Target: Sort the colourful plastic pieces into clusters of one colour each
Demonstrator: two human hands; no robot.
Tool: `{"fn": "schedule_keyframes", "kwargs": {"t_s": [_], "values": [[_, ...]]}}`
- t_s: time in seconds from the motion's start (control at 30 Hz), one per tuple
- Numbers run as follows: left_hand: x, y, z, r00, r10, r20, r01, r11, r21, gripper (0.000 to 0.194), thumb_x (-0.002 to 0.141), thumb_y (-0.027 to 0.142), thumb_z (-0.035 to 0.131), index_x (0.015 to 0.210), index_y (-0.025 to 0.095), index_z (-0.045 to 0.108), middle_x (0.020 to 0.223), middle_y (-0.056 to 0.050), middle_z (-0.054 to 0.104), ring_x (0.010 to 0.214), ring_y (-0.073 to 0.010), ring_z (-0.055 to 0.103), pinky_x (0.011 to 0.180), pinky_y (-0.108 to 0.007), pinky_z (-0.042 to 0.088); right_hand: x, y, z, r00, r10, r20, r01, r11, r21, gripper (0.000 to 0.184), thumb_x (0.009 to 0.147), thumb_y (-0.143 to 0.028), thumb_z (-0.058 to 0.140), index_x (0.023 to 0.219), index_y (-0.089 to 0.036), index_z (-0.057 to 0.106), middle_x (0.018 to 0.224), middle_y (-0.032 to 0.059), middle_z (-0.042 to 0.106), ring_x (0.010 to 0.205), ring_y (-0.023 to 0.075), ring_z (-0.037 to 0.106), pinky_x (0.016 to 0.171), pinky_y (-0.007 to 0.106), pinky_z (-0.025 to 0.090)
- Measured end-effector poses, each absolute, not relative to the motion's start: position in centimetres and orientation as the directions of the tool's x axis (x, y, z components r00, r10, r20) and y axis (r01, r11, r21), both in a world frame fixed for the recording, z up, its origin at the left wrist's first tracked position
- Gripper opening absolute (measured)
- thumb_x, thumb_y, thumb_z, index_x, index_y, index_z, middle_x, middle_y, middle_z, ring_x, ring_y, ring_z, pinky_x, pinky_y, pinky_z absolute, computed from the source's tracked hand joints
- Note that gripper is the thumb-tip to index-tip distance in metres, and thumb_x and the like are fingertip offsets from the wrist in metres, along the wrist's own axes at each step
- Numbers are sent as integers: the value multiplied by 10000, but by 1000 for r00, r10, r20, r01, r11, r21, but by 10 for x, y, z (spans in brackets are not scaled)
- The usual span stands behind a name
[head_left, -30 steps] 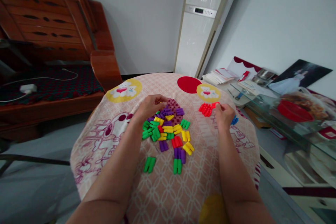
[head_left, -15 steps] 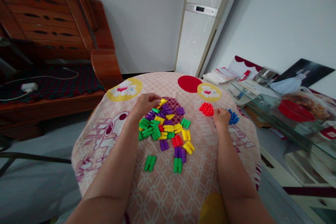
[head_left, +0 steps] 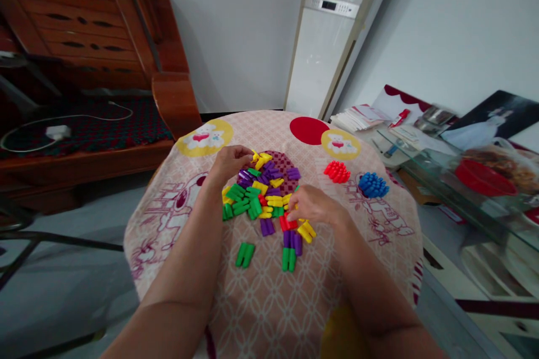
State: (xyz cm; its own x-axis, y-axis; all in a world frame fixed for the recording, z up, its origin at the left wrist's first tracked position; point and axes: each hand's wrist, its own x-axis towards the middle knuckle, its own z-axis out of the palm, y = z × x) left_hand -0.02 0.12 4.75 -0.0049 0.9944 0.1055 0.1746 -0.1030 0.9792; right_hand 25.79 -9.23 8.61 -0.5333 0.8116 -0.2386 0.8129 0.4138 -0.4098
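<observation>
A heap of small plastic pegs (head_left: 261, 196) in green, yellow, purple and red lies in the middle of a round table covered by a patterned cloth (head_left: 269, 291). My left hand (head_left: 227, 160) rests at the heap's far left edge, fingers curled beside a yellow peg (head_left: 257, 158). My right hand (head_left: 309, 205) is over the heap's right side, fingers bent down onto a red peg (head_left: 287, 223). A sorted cluster of red pegs (head_left: 337, 171) and one of blue pegs (head_left: 373, 185) lie to the right. Loose green pegs (head_left: 245, 254) lie nearer me.
A wooden sofa (head_left: 84, 67) with a cable and charger stands at the left. A white standing air conditioner (head_left: 328, 33) is behind the table. A glass-topped low table (head_left: 463, 179) with a red bowl, papers and a photo is at the right.
My right hand moved left from the red and blue clusters to the mixed heap. My left hand stayed at the heap's far edge. The view shifted slightly.
</observation>
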Motion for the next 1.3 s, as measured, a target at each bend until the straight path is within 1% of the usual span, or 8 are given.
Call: {"fn": "schedule_keyframes", "kwargs": {"t_s": [0.1, 0.17, 0.27, 0.43, 0.53, 0.63, 0.8, 1.3], "values": [[-1, 1, 47, -8, 995, 96, 157, -94, 983, 261, 590, 286, 754, 799, 135, 712, 655, -27, 715, 589, -162, 666, 594, -259, 546, 235, -100, 82, -540, 776, -326, 842, 503, -197, 248, 705, -390, 791, 709, -147, 741, 697, 47, 693, 649, 144, 588, 527, 236, 281], [-2, 1, 47, -7, 996, 94, 146, -92, 985, 268, 585, 286, 765, 800, 135, 711, 653, -25, 713, 587, -157, 660, 596, -257, 545, 230, -102, 80, -532, 780, -330, 845, 513, -149, 273, 707, -410, 803, 719, -144, 737, 734, 63, 706, 675, 155, 601, 529, 244, 278], [-2, 1, 48, -6, 997, 81, 138, -80, 987, 272, 581, 289, 774, 796, 136, 710, 646, -21, 705, 591, -158, 659, 602, -261, 546, 233, -101, 80, -553, 764, -333, 833, 513, -208, 230, 687, -357, 831, 711, -153, 730, 714, 39, 699, 655, 134, 590, 532, 233, 280], [-1, -1, 49, -15, 998, 69, 139, -66, 988, 270, 581, 288, 785, 790, 136, 707, 652, -27, 705, 608, -174, 672, 622, -284, 555, 258, -93, 88, -508, 827, -240, 810, 364, -460, 75, 781, -224, 708, 777, -154, 735, 664, -4, 687, 588, 98, 570, 540, 199, 324], [0, 0, 48, -10, 997, 78, 137, -76, 988, 253, 592, 283, 776, 785, 137, 705, 645, -28, 703, 612, -183, 679, 627, -292, 557, 284, -80, 88, -290, 955, -55, 866, 238, -439, 139, 840, -243, 638, 806, -152, 738, 726, 28, 724, 655, 125, 623, 580, 206, 374], [2, 2, 46, 3, 997, 71, 144, -71, 987, 218, 603, 271, 753, 771, 142, 702, 655, -31, 709, 616, -179, 678, 624, -281, 550, 308, -64, 82, 21, 993, 120, 962, 13, -273, 184, 865, -273, 615, 843, -153, 753, 874, 89, 760, 818, 177, 676, 672, 231, 425], [3, 5, 41, 16, 998, 60, 142, -61, 988, 194, 604, 263, 728, 760, 151, 699, 640, -23, 704, 610, -167, 669, 625, -269, 545, 323, -50, 63, 281, 942, 182, 959, -266, -101, 275, 926, -333, 540, 1004, -176, 752, 1023, 126, 754, 948, 220, 689, 766, 271, 453], [5, 3, 44, 3, 999, 40, 133, -40, 990, 199, 579, 267, 732, 745, 161, 705, 629, -11, 698, 596, -150, 649, 611, -250, 535, 331, -44, 42, 264, 942, 209, 963, -244, -115, 270, 912, -307, 576, 1113, -176, 700, 1021, 137, 740, 959, 235, 687, 776, 285, 449]]}}
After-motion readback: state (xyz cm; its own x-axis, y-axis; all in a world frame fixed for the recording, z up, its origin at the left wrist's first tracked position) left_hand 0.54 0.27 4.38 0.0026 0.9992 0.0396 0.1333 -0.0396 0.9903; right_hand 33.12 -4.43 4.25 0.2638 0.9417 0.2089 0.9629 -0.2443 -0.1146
